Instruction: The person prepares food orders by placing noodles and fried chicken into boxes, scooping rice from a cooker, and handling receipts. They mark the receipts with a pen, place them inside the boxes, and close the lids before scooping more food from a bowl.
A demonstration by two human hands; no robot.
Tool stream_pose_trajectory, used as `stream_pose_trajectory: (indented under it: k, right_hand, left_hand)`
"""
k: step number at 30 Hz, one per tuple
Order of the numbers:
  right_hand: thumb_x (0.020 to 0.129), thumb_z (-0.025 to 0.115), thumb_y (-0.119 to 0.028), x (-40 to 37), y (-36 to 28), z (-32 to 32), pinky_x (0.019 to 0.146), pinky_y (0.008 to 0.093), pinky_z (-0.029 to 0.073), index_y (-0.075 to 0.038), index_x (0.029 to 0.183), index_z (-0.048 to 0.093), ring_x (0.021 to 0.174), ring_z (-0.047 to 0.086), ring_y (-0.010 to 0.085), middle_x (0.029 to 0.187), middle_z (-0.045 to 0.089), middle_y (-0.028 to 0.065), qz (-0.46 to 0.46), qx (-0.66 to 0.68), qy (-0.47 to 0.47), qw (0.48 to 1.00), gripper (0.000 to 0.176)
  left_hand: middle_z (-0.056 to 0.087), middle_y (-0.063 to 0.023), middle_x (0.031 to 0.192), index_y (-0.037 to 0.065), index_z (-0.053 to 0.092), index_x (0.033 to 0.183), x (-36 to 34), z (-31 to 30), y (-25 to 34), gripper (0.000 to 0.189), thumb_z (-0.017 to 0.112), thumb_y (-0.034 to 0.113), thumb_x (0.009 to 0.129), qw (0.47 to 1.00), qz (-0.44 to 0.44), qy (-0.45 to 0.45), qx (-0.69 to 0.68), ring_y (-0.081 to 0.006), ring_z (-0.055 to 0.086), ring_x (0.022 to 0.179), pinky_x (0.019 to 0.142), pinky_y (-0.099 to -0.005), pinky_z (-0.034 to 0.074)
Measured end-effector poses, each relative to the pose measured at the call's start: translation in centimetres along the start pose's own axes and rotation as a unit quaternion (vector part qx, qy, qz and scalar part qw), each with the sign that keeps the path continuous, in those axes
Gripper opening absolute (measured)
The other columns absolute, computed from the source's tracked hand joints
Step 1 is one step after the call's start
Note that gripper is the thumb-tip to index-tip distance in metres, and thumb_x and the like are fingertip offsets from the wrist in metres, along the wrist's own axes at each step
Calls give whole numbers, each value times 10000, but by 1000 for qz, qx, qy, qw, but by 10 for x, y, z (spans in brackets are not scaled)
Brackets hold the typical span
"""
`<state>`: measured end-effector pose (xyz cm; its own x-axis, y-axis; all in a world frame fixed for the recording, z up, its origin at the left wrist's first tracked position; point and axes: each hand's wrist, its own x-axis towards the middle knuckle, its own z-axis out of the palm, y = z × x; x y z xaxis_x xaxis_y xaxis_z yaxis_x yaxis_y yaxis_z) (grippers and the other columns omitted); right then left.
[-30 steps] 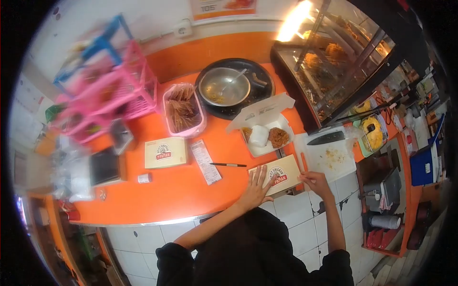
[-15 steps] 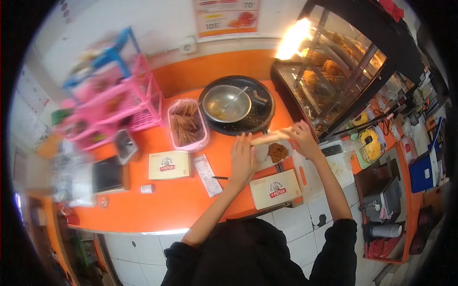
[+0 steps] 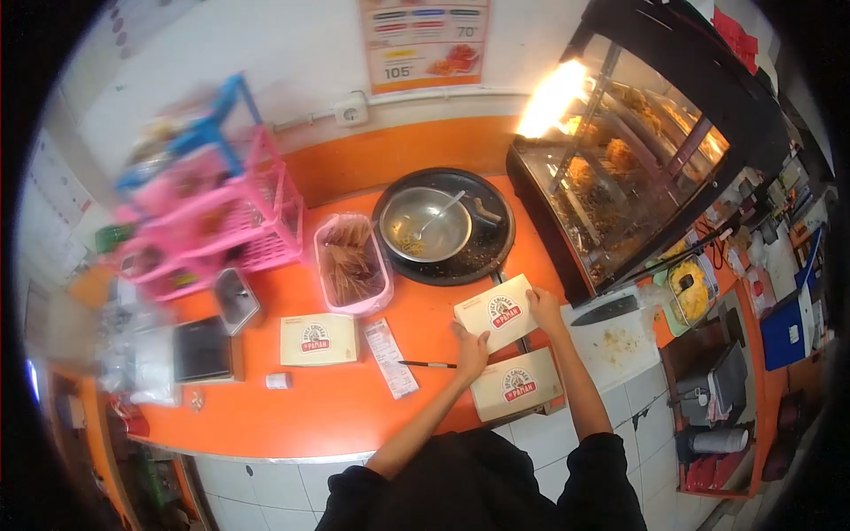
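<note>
A closed cream cardboard food box [image 3: 485, 311] with a "Spicy Chicken" logo is between my hands. My left hand [image 3: 472, 351] grips its lower left corner, thumb on top. My right hand [image 3: 544, 311] holds its right edge, fingers partly hidden. Just below lies a second closed food box [image 3: 542, 370], near the counter's front edge. To the left of my left hand are a pen [image 3: 427, 364] and a printed receipt [image 3: 390, 372]. Another matching food box [image 3: 297, 343] sits farther left. What is inside the boxes is hidden.
Behind the hands, a metal bowl [image 3: 447, 232] with a spoon stands on a round black tray [image 3: 496, 252]. A pink tub [image 3: 382, 296] is left of it. A glass food warmer [image 3: 575, 212] stands right, near a cleaver [image 3: 609, 310] on a white cutting board [image 3: 633, 358].
The food box was open, with brown food showing and both hands at its raised lid. Now it is closed, turned at an angle, and held by its sides. My right hand has come lower.
</note>
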<state>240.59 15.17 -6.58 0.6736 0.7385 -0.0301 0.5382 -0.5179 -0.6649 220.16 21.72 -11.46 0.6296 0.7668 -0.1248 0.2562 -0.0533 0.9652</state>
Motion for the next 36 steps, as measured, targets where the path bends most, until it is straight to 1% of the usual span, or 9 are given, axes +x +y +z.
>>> stream_pose_trajectory:
  k: [6,13,19,26,29,30,32,34,36]
  right_hand:
    - [882,601,-283,18,28,-21,618,256,449,22,964,625,739,557,84,821,620,35,57,333,-116,934,317]
    - [852,623,-384,18,-19,-70,635,266,504,9,1027,630,741,580,95,903,638,43,160,309,-190,918,431]
    - [855,613,-393,24,-3,-67,618,274,517,8,1031,637,714,605,108,887,649,51,177,323,-211,905,439]
    - [931,452,-283,27,85,3,609,391,488,-2,914,667,711,632,207,796,669,145,84,-20,-138,987,353]
    - [928,427,-248,-3,53,24,691,434,463,18,886,636,750,627,313,797,648,198,-26,-52,20,998,342]
    - [909,450,-286,-3,53,22,722,432,462,-23,938,656,836,635,301,888,660,173,62,73,-22,995,335]
    - [884,491,-255,-12,-28,-23,771,417,458,-41,925,667,932,593,297,1004,630,155,139,-204,-62,967,280]
    - [843,520,-206,19,-52,0,773,432,463,-62,945,661,985,540,305,1037,578,139,72,-425,35,902,226]
    - [755,564,-139,37,-112,-5,795,408,453,-80,903,660,979,514,300,980,557,126,-133,-328,119,928,186]
  left_hand:
    - [390,-381,1249,-187,371,1194,1,-29,37,605,429,360,941,999,-31,0,27,-427,394,1194,999,-421,311]
    - [608,-160,674,-65,602,845,23,-60,42,617,525,547,853,995,-90,-22,-27,-257,609,616,589,-366,462]
    - [606,-120,605,-45,624,735,34,-51,35,489,582,425,864,965,-139,14,-221,-174,592,619,565,-329,448]
    - [584,-121,588,-51,620,860,15,-46,16,275,560,217,882,993,111,3,44,-201,536,482,466,-369,407]
    - [562,-241,827,-61,570,1023,9,-36,8,284,583,174,864,995,5,-9,103,-371,532,846,736,-468,408]
    - [567,-233,827,-55,571,1030,6,-31,7,284,583,175,864,990,64,33,118,-366,524,850,746,-463,405]
    - [577,-215,823,-45,576,1036,5,-26,15,281,584,177,863,984,116,52,126,-360,521,836,745,-452,406]
    - [589,-194,817,-35,585,1032,5,-41,26,276,587,181,860,987,103,6,124,-359,528,800,723,-440,414]
    - [620,-131,721,4,612,844,5,-38,25,258,622,261,857,998,30,-3,-51,-217,569,645,599,-350,431]
